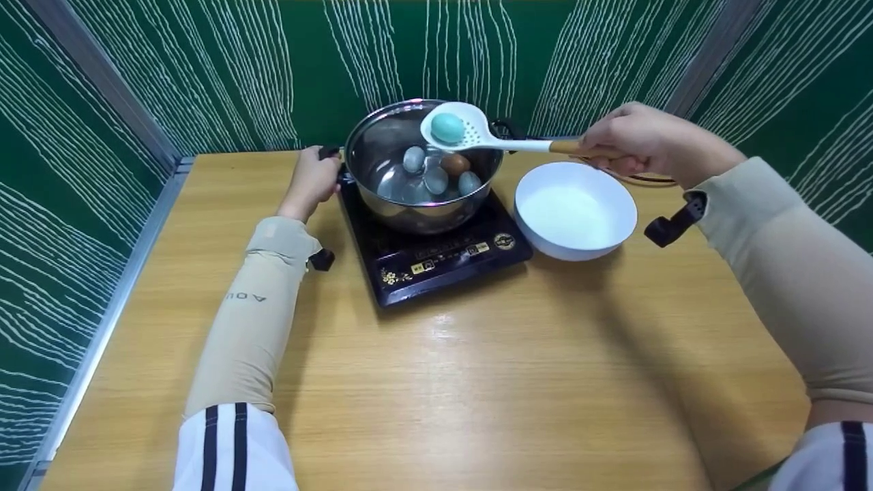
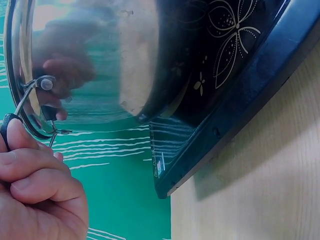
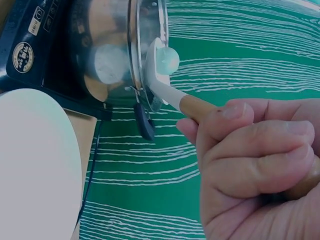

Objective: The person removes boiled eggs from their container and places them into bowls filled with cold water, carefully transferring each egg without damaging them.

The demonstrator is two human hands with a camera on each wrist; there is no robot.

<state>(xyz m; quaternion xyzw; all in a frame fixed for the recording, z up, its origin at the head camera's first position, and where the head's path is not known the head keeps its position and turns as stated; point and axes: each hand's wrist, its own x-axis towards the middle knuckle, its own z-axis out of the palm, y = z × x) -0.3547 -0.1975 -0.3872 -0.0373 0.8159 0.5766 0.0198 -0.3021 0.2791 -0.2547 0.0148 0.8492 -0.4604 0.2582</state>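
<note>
My right hand [image 1: 631, 140] grips the wooden handle of a white slotted spoon [image 1: 505, 144]. A blue-green egg [image 1: 448, 127] lies in the spoon's bowl, above the right rim of a steel pot [image 1: 423, 217]. In the right wrist view, fingers curl round the handle and the egg [image 3: 167, 60] shows above the spoon. My left hand [image 1: 313, 179] holds the pot's black side handle [image 1: 329, 151]; the left wrist view shows those fingers [image 2: 45, 185] curled round it. Inside the pot are a brown egg [image 1: 455, 164] and several pale eggs [image 1: 413, 159].
The pot stands on a black induction cooker [image 1: 443, 266]. Just right of the cooker sits a white bowl [image 1: 575, 249], below the right hand. All rest on a wooden table [image 1: 436, 382]. Green panels with white lines [image 1: 464, 54] rise behind and at both sides.
</note>
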